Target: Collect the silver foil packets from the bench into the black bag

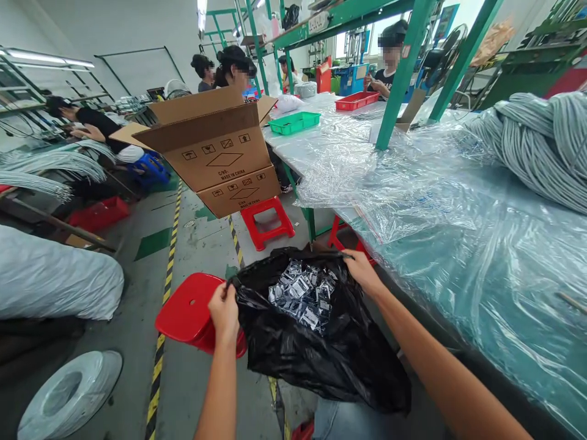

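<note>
A black plastic bag (321,360) hangs open between my two hands, its mouth facing up. Inside it lies a heap of small clear packets (302,293) with dark and pale parts in them; what exactly they contain is too small to tell. My left hand (224,311) is closed on the bag's left rim, above a red stool. On the opposite side, my right hand (362,272) grips the right rim, beside the edge of the workbench. The bag's bottom is out of sight.
Ahead stand stacked cardboard boxes (220,146) and a red stool (266,223); another red stool (192,308) is left. The workbench (435,269) at right carries plastic sheeting, a green tray (295,123), a red tray (356,101) and coiled cable (541,146). Several people sit farther back.
</note>
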### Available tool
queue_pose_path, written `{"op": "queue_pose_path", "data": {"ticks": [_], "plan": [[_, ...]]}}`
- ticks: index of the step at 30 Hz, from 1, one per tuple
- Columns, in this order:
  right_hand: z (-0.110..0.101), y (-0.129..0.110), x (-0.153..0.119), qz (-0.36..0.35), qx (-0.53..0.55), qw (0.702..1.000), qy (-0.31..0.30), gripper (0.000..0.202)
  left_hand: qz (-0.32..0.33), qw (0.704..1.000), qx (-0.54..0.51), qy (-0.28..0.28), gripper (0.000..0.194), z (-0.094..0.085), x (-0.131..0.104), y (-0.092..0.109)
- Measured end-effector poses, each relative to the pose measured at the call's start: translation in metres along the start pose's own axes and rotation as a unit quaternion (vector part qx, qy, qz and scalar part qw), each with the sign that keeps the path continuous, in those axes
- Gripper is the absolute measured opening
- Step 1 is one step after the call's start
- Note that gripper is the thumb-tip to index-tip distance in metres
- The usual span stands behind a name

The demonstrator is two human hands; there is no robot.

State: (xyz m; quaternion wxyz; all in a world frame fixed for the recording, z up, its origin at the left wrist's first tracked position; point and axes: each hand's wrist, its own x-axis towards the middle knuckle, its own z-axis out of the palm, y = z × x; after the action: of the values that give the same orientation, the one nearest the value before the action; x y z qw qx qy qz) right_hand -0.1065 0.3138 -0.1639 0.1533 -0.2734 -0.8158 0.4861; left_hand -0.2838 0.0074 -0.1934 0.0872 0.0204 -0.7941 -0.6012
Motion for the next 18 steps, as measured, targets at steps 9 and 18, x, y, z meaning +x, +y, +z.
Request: {"op": "queue_pose_path", "data": {"ticks": [9, 18], "plan": [[0.01, -0.094, 0.036, -0.032, 0.499, 0.866, 0.02, 0.022, -0.01, 0.968, -0.246, -0.052, 0.035, 0.039, -0.023, 0.077], [0.036, -0.091, 0.059, -0.087, 0.283, 0.951, -0.085, 0.029, -0.067, 0.945, -0.23, -0.221, 0.039, 0.085, -0.011, 0.09]]}}
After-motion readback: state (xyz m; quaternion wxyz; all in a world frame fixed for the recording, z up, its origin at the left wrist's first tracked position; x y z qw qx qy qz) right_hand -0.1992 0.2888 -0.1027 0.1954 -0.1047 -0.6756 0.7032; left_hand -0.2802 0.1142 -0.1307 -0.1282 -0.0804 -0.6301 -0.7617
